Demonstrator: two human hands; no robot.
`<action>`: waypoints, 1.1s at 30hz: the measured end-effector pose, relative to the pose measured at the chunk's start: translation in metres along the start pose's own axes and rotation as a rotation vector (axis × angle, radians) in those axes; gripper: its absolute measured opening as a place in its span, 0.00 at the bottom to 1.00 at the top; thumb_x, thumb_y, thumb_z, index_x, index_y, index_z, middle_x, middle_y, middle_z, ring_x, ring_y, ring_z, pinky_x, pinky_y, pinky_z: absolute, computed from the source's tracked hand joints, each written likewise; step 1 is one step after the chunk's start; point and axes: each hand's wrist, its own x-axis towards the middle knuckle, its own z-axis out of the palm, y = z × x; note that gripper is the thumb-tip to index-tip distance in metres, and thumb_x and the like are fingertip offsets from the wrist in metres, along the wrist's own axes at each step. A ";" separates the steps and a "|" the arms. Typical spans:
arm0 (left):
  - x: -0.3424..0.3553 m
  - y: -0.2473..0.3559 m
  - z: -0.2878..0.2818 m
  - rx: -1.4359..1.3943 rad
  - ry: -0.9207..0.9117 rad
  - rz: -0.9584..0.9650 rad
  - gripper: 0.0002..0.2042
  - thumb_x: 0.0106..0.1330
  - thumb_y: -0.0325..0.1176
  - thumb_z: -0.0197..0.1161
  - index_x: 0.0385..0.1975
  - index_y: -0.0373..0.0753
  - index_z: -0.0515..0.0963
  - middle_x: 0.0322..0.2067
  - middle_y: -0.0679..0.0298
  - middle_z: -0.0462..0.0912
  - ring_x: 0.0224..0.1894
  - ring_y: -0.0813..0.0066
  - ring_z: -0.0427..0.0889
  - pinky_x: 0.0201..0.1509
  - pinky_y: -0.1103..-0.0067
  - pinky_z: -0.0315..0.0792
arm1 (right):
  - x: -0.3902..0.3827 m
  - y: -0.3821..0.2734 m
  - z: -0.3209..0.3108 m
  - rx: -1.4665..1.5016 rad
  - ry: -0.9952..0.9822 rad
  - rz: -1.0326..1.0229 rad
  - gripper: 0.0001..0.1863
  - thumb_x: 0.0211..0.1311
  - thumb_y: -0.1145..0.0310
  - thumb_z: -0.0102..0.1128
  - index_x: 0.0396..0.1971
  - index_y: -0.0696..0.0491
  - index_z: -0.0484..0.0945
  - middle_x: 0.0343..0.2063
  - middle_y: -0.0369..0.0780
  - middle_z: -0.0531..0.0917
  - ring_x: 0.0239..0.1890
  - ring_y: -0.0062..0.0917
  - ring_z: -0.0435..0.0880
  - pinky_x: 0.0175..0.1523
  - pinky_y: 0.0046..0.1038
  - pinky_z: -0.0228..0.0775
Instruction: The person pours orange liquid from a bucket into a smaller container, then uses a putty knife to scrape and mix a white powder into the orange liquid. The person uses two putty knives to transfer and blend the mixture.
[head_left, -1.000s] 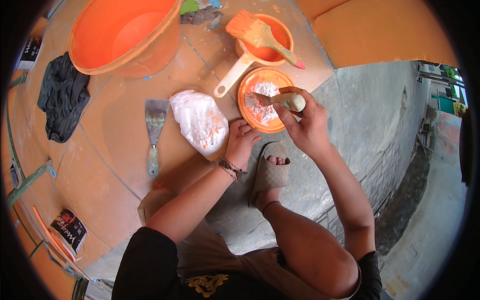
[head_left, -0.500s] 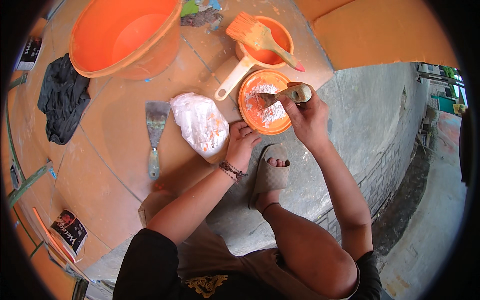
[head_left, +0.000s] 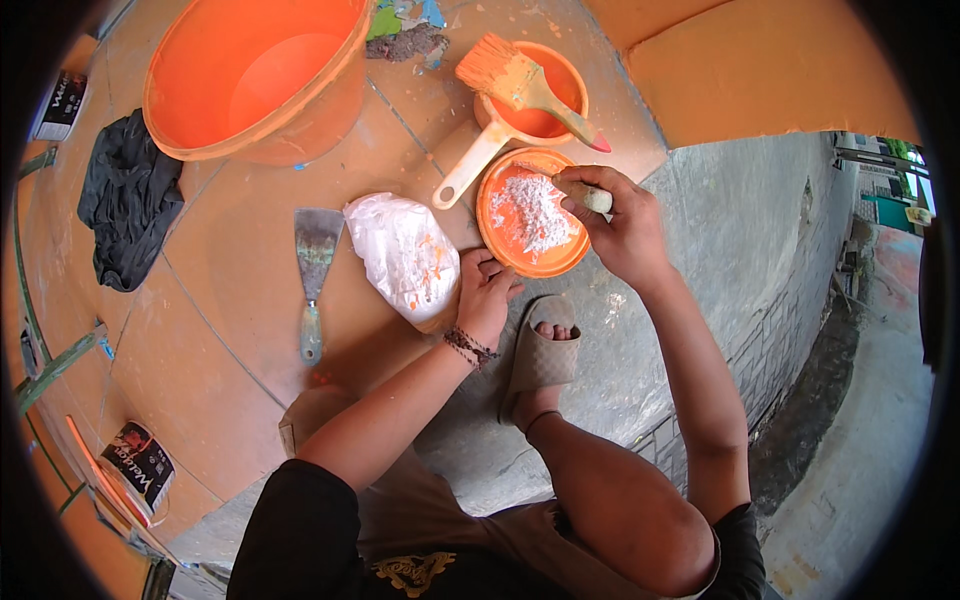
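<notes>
- My right hand (head_left: 627, 228) is closed around the handle of a small putty knife (head_left: 588, 195); its blade points left, over the upper part of a round orange dish (head_left: 497, 238).
- The dish sits at the edge of the orange-brown tiles (head_left: 235, 275), where grey concrete (head_left: 710, 220) begins.
- White powder (head_left: 538, 215) lies heaped and scattered inside the dish.
- My left hand (head_left: 486, 300) rests with its fingers bent at the dish's lower left rim; I cannot tell whether they grip it.
- Just left of that hand lies a white plastic bag (head_left: 400, 255) smeared with orange, and beyond it a wider scraper (head_left: 317, 248), its blade pointing away from me.
- Above the dish stands an orange dipper with a pale handle (head_left: 470, 170); a paintbrush (head_left: 540, 95) lies across its top.
- Farther left are a large orange tub (head_left: 310, 125) and a crumpled black cloth (head_left: 130, 205).
</notes>
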 end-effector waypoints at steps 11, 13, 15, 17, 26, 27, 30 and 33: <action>0.000 0.002 0.001 0.005 0.005 0.012 0.19 0.62 0.23 0.56 0.51 0.35 0.59 0.45 0.58 0.70 0.45 0.70 0.76 0.51 0.73 0.75 | -0.007 0.000 -0.009 0.083 -0.133 -0.070 0.17 0.47 0.84 0.66 0.39 0.55 0.78 0.41 0.43 0.83 0.48 0.35 0.82 0.52 0.30 0.74; -0.001 0.004 0.001 0.003 0.003 0.012 0.19 0.62 0.23 0.56 0.51 0.34 0.59 0.45 0.58 0.70 0.45 0.70 0.76 0.51 0.73 0.75 | -0.009 -0.001 -0.007 0.127 -0.201 -0.048 0.19 0.45 0.86 0.66 0.39 0.55 0.78 0.41 0.43 0.83 0.47 0.35 0.82 0.53 0.30 0.74; 0.000 0.007 0.001 -0.005 0.006 0.009 0.19 0.62 0.23 0.56 0.51 0.34 0.59 0.46 0.57 0.70 0.45 0.69 0.76 0.51 0.73 0.75 | -0.015 -0.002 -0.010 0.115 -0.294 -0.030 0.19 0.44 0.86 0.65 0.39 0.56 0.78 0.41 0.43 0.83 0.47 0.36 0.82 0.53 0.31 0.74; -0.001 0.010 0.000 -0.006 0.015 0.002 0.19 0.63 0.23 0.55 0.51 0.34 0.59 0.46 0.57 0.70 0.45 0.69 0.76 0.51 0.72 0.75 | -0.017 0.001 -0.013 0.115 -0.235 -0.065 0.20 0.42 0.89 0.62 0.39 0.55 0.78 0.41 0.42 0.83 0.45 0.35 0.83 0.50 0.30 0.76; 0.004 0.000 0.000 0.069 0.023 0.043 0.15 0.67 0.24 0.53 0.50 0.35 0.59 0.46 0.56 0.70 0.46 0.69 0.77 0.49 0.72 0.76 | -0.017 0.012 -0.004 0.085 -0.144 -0.029 0.17 0.47 0.82 0.67 0.40 0.56 0.78 0.42 0.43 0.83 0.45 0.32 0.83 0.50 0.29 0.75; 0.005 -0.001 -0.001 0.075 0.021 0.046 0.15 0.67 0.24 0.53 0.50 0.35 0.59 0.46 0.56 0.70 0.46 0.69 0.77 0.49 0.72 0.76 | -0.022 0.009 -0.003 0.082 -0.170 -0.039 0.17 0.47 0.82 0.67 0.40 0.56 0.78 0.42 0.43 0.83 0.45 0.32 0.83 0.50 0.29 0.75; 0.007 -0.003 0.000 0.093 0.046 0.058 0.15 0.67 0.24 0.53 0.50 0.34 0.59 0.46 0.56 0.70 0.46 0.69 0.77 0.49 0.72 0.77 | -0.024 0.007 -0.010 0.128 -0.164 -0.059 0.17 0.46 0.85 0.64 0.39 0.56 0.78 0.41 0.43 0.83 0.45 0.34 0.83 0.50 0.29 0.75; 0.009 -0.003 0.004 0.084 0.101 0.062 0.13 0.69 0.23 0.50 0.51 0.36 0.59 0.44 0.59 0.69 0.42 0.74 0.76 0.44 0.77 0.78 | -0.014 0.004 -0.011 0.125 -0.151 -0.091 0.19 0.45 0.87 0.62 0.40 0.56 0.77 0.41 0.43 0.83 0.46 0.36 0.83 0.50 0.30 0.75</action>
